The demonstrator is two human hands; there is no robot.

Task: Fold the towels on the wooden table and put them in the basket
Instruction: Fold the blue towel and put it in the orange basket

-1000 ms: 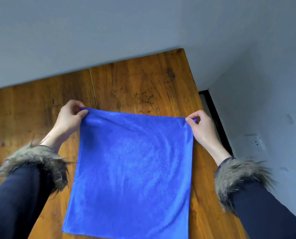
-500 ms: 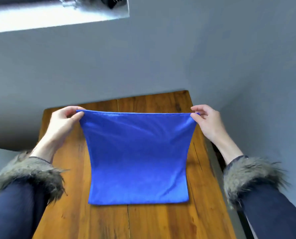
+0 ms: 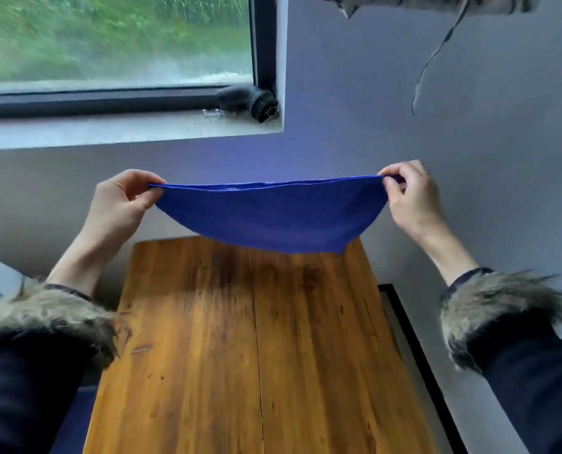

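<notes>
The left hand (image 3: 122, 201), at middle left of the frame, is pinching one top corner of the blue towel (image 3: 273, 217) between thumb and curled fingers. The right hand (image 3: 410, 198), at middle right, is pinching the opposite corner the same way. Both are holding the towel in the air in the centre of the frame, above the far end of the wooden table (image 3: 253, 355), which fills the lower middle; whether the cloth's lowest edge is touching the wood cannot be told.

The towel is sagging between the two pinches in a deep curve, so it is probably soft, limp and light, with no stiffness of its own. Its surface looks like fine microfibre, likely grippy rather than slippery, and nothing about it seems fragile. The corners being held look like the right places to take it, since holding them apart is keeping the top hem nearly straight for a fold.

The basket is not in view. At upper left a window (image 3: 115, 44) is showing blurred greenery.

No brand, label or writing can be read anywhere.
</notes>
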